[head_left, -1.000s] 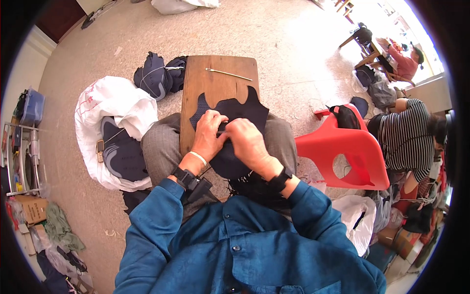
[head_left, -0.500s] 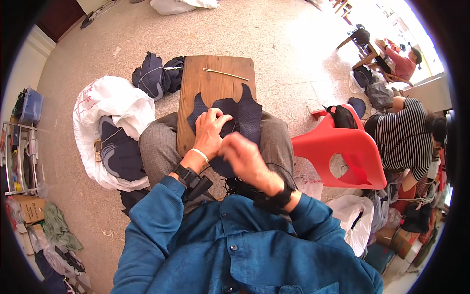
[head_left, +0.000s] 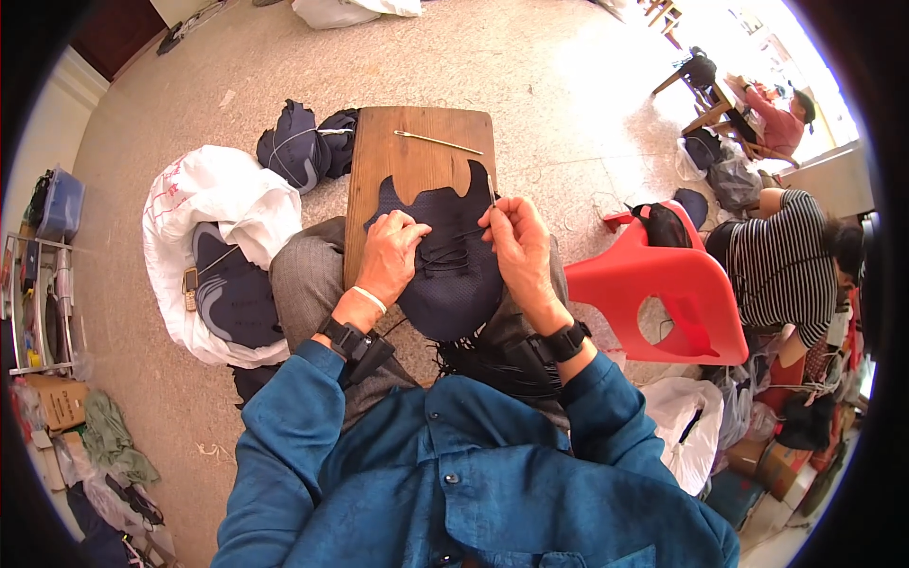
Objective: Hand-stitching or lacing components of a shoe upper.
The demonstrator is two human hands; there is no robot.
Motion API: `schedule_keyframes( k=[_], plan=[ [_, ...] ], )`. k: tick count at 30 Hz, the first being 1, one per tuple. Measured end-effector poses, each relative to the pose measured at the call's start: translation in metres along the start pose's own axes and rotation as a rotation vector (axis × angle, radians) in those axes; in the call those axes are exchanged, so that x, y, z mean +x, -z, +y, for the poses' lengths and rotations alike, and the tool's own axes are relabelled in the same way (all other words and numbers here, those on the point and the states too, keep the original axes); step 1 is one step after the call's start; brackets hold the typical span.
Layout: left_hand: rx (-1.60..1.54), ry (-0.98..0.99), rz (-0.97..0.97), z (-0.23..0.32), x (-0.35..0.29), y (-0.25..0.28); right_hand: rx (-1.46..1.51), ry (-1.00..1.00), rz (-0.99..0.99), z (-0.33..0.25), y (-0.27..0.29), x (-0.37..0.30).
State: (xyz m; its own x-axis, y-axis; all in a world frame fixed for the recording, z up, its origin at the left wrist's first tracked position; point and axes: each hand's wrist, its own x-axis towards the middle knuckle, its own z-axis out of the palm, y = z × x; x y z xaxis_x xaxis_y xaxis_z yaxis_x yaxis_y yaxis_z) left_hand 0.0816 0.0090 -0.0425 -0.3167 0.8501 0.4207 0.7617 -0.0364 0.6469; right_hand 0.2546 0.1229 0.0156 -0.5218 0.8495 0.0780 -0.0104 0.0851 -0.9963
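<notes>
The left hand (head_left: pixel 393 248) is pinning the dark shoe upper (head_left: pixel 445 270) to the wooden board (head_left: pixel 417 156); the right hand (head_left: pixel 516 248) is pinching thread (head_left: pixel 453 237), which looks liable to snag.

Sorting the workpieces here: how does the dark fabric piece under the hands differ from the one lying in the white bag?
The dark fabric piece lies spread on the wooden board across the lap, with both hands on it; the piece in the white bag lies on the floor, untouched. The first looks plain navy with dark cord threaded through it; the second shows lighter grey curved lines. Both are dark blue with curved outlines.
</notes>
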Motion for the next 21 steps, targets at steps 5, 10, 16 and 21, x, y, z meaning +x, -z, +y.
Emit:
schedule_keyframes(
  k=[5, 10, 16, 21],
  plan=[
    [0.062, 0.004, 0.104, 0.017, 0.003, 0.016, 0.026, 0.009, -0.020, 0.023, -0.013, 0.008],
    [0.138, 0.120, -0.002, 0.019, -0.018, 0.036, -0.179, 0.071, -0.141, 0.028, -0.020, 0.005],
    [0.199, 0.029, -0.082, 0.019, -0.022, 0.026, -0.150, 0.047, -0.180, 0.048, -0.015, 0.007],
    [0.303, 0.166, -0.263, 0.022, -0.007, 0.028, -0.205, -0.060, -0.185, 0.051, -0.009, 0.007]
  ],
)
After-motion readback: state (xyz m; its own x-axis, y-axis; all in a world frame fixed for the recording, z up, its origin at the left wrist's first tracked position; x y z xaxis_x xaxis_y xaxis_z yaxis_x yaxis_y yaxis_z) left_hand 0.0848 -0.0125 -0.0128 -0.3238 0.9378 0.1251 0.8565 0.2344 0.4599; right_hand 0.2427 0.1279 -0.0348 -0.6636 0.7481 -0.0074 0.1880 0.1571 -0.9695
